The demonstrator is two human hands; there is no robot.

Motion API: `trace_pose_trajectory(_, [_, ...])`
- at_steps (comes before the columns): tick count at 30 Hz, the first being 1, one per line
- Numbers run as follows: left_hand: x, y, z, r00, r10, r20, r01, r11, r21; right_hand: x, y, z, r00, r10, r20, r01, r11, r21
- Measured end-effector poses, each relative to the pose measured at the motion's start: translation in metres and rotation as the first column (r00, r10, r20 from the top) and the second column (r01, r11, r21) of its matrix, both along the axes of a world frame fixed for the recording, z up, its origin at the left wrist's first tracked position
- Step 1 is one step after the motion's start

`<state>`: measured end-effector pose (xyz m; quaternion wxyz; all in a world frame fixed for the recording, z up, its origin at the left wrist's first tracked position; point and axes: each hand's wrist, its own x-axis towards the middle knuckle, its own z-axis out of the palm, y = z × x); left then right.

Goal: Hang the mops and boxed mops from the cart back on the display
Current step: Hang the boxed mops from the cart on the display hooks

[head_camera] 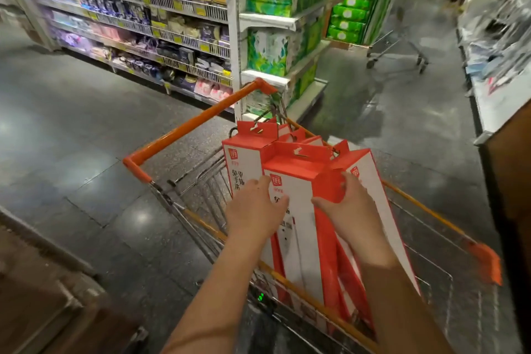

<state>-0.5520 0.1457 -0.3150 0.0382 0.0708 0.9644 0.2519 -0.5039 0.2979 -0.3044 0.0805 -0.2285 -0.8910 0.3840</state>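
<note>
Status: early imo, nothing visibly hung yet. left hand (254,210) + right hand (352,204) both clamped on the front boxed mop (297,218), one per side edge; box is upright, inside the cart (186,126). Approx 3 other boxed mops (244,158) stand just behind/beside the hands, hang tabs up. No loose mops seen, maybe hidden. Shelves (172,6) well ahead of the hands = other goods, no mop display in view. To do: lift box out, find hooks, repeat for the rest
</note>
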Motion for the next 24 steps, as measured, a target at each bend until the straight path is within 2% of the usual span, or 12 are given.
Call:
trace_pose_trajectory(5, [-0.020, 0.010, -0.016, 0.999, -0.030, 0.019, 0.030, 0.999, -0.021, -0.020, 0.011, -0.030, 0.995, -0.041, 0.086, 0.037, 0.998, 0.051])
trace_pose_trajectory(10, [-0.041, 0.019, -0.028, 0.997, -0.009, 0.074, 0.011, 0.999, -0.030, -0.041, 0.020, -0.051, 0.975, -0.006, 0.222, 0.010, 1.000, -0.015])
trace_pose_trajectory(17, [-0.063, 0.030, -0.049, 0.994, 0.016, 0.110, -0.017, 1.000, 0.013, -0.058, 0.028, -0.073, 0.978, 0.068, 0.200, -0.047, 0.993, -0.108])
trace_pose_trajectory(24, [-0.070, 0.021, -0.073, 0.996, -0.063, 0.056, 0.055, 0.990, 0.132, -0.054, 0.019, -0.076, 0.995, -0.057, 0.085, 0.067, 0.990, -0.124])
